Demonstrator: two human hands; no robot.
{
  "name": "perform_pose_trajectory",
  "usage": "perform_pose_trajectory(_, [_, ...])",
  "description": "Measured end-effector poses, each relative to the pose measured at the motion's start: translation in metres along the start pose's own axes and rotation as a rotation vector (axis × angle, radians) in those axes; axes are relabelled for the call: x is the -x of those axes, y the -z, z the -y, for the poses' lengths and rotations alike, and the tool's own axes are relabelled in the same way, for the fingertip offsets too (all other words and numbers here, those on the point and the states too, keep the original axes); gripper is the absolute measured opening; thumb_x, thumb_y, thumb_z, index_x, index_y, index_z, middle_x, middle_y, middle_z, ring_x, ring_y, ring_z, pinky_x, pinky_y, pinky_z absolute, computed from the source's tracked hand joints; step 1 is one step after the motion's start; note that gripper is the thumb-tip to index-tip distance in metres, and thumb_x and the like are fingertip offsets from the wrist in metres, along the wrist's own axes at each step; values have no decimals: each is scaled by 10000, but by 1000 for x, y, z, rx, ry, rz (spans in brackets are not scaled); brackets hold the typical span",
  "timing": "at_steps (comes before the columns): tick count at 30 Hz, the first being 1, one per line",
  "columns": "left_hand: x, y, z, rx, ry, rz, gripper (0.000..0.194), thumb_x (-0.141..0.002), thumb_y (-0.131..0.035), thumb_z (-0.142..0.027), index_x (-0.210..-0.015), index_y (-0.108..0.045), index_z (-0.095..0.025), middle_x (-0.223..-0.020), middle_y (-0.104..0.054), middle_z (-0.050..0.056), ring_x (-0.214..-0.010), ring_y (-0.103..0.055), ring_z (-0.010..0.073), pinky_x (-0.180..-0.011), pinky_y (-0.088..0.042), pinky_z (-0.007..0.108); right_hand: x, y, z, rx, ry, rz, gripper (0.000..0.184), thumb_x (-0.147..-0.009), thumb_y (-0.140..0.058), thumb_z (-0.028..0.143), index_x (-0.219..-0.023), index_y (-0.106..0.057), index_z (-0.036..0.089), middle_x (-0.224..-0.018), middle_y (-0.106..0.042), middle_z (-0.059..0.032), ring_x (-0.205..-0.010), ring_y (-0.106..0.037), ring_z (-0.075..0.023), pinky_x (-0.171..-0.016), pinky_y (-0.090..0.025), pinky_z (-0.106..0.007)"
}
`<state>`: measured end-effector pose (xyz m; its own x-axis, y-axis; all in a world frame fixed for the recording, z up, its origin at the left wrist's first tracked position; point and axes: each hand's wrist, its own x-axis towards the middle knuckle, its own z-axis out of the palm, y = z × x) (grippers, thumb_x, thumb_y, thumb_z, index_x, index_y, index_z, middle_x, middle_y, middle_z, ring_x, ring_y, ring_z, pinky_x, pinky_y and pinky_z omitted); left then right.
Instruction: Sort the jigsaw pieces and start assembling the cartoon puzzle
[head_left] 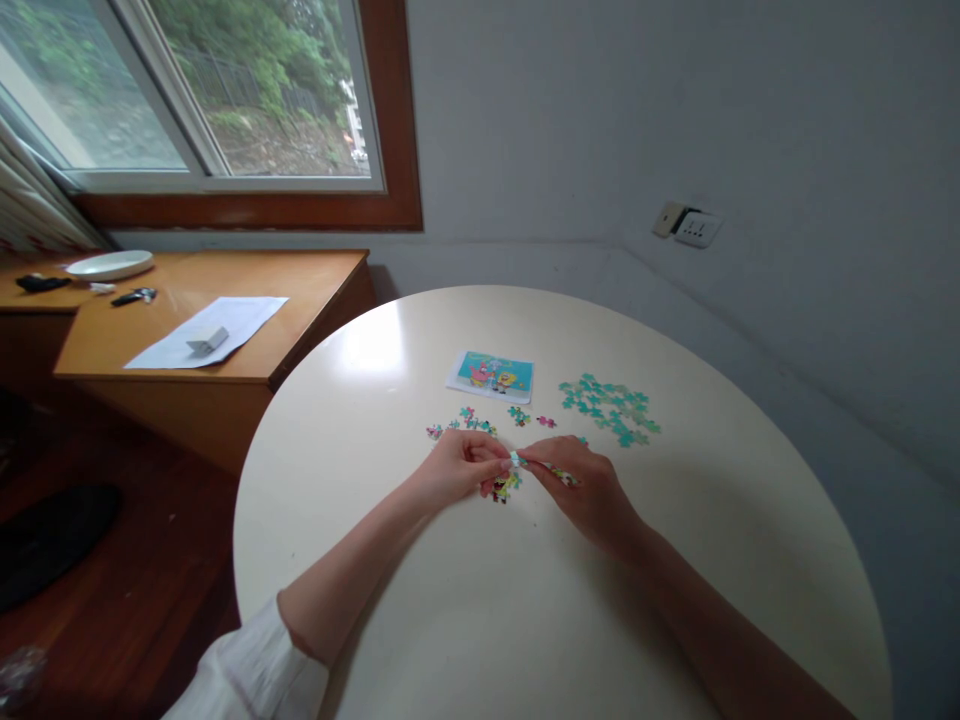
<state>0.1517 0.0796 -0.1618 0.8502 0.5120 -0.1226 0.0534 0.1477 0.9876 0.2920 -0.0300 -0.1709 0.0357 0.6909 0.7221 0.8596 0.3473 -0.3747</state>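
Observation:
Both hands meet over the middle of the round table. Between thumb and fingers, my left hand (461, 465) pinches a small pale-teal puzzle piece (515, 459). The fingertips of my right hand (589, 485) close on that piece's right side. Below them lies a cluster of colourful puzzle pieces (502, 488), partly covered by the hands. Several more multicoloured pieces (472, 422) lie just beyond my left hand, and a pink piece (547, 421) lies beyond the right. A picture card (495, 377) with a teal background and cartoon figures rests farther back.
Many teal puzzle pieces (611, 408) are spread at the right on the white round table (360, 450). To the left stands a wooden desk (322, 285) bearing a paper sheet (240, 320), a small whitish block (208, 341) and a white plate (111, 265). A wall with a socket (699, 229) rises behind.

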Motion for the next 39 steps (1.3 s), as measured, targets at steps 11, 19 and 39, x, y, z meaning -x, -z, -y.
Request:
perform_pose_trajectory(11, [-4, 1, 6, 59, -40, -47, 295, -576, -752, -328, -667, -580, -107, -557, -620, 3, -390, -491, 59, -426, -397, 195, 0, 0, 0, -21, -15, 40, 157, -863, -506, 144, -910, -643, 203, -815, -704, -36, -747, -653, -150, -667, -501, -265])
perform_pose_trajectory(19, [-4, 1, 5, 34, -55, -63, 309, -570, -765, -342, -652, -575, -112, -557, -620, 6, -400, -493, 62, -430, -388, 192, 2, -1, -1, -1, -71, -3, 133, -839, -536, 170, -905, -644, 211, -811, -700, -39, -749, -652, -160, -668, -519, -268])
perform_pose_trajectory(39, [-4, 1, 4, 50, -70, -65, 314, -553, -773, -338, -644, -579, -108, -551, -616, 7, -411, -495, 62, -429, -387, 186, 0, 0, 0, 52, -93, 15, 81, -830, -537, 182, -821, -615, 201, -743, -677, -38, -693, -637, -162, -633, -506, -271])
